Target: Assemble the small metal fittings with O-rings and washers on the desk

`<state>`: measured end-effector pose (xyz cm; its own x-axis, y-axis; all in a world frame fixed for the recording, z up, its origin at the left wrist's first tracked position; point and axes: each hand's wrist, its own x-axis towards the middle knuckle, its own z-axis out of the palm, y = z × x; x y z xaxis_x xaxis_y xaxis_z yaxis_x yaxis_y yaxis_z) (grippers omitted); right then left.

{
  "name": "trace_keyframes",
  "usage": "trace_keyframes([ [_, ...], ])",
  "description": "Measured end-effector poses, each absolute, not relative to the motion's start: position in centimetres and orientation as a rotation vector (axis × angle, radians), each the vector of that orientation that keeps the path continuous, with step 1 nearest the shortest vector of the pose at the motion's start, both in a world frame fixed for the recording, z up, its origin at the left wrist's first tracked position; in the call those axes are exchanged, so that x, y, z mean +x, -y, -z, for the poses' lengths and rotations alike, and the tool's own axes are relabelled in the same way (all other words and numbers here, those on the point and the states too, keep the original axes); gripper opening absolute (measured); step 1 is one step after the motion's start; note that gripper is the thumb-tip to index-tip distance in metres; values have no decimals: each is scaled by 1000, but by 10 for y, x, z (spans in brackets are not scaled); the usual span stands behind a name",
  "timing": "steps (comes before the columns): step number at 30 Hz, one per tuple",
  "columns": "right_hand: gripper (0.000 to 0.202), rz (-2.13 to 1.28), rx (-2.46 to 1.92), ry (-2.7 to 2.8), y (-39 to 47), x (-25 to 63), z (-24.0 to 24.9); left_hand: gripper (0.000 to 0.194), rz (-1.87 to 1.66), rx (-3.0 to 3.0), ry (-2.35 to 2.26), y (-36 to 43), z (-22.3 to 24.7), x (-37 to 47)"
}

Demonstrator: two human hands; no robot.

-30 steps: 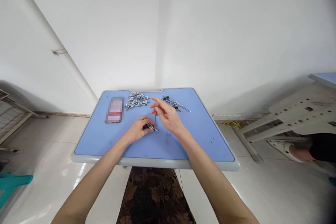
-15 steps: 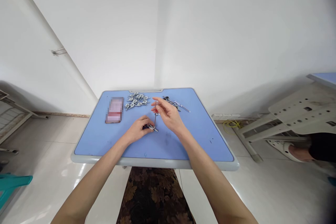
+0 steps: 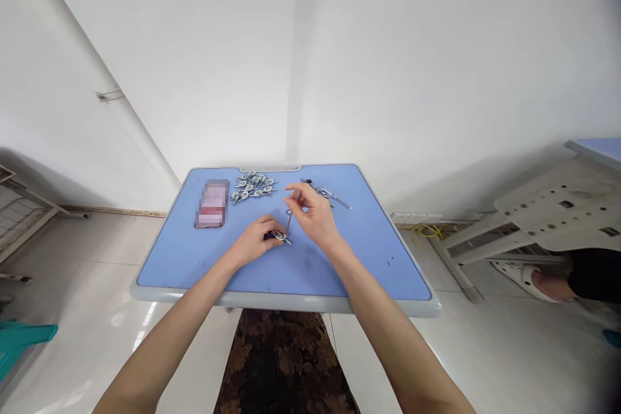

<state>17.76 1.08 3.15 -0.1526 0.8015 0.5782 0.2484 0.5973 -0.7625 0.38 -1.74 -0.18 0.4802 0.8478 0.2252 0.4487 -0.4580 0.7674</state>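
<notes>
My left hand [image 3: 256, 239] is closed on a small metal part [image 3: 282, 238] just above the middle of the blue table [image 3: 194, 265]. Upright over that part stands a thin screwdriver [image 3: 289, 223], its shaft reaching down to the metal. My right hand [image 3: 313, 212] pinches the top of the screwdriver, and its fingers hide the handle. Behind my hands lies a cluster of several silver metal parts [image 3: 253, 186]. More metal pieces [image 3: 309, 182] and a slim clear-handled tool [image 3: 337, 196] lie behind my right hand, partly covered by it.
A phone [image 3: 212, 204] with a blurred screen lies at the table's left. To the right is another desk frame [image 3: 524, 213], with a person's foot in a white shoe [image 3: 521, 275] under it. Yellow cable [image 3: 429, 230] lies by the wall; a teal stool [image 3: 22, 339] stands left.
The fingers of my right hand have shifted at the screwdriver's top, and the red handle is now hidden. The screwdriver leans slightly more to the right. My left hand has stayed in place.
</notes>
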Motion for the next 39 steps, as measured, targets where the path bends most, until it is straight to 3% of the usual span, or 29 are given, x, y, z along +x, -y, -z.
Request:
trace_keyframes([
  [5,33,-771,-745,1789,-8,181,-33,11,-796,2100,-1060,17,2,4],
  [9,30,-922,-634,1720,-7,181,-35,11,-798,2113,-1072,17,3,4],
  [15,19,-829,-699,1648,-7,179,-33,11,-787,2090,-1089,18,1,5],
  [22,35,-946,-636,1750,-2,185,-40,11,-789,2093,-1077,17,4,5],
  [29,20,-968,-686,1562,-10,186,-38,11,-813,2110,-1063,16,4,6],
  [39,20,-827,-820,1537,-10,184,-37,11,-809,2118,-1087,17,4,6],
])
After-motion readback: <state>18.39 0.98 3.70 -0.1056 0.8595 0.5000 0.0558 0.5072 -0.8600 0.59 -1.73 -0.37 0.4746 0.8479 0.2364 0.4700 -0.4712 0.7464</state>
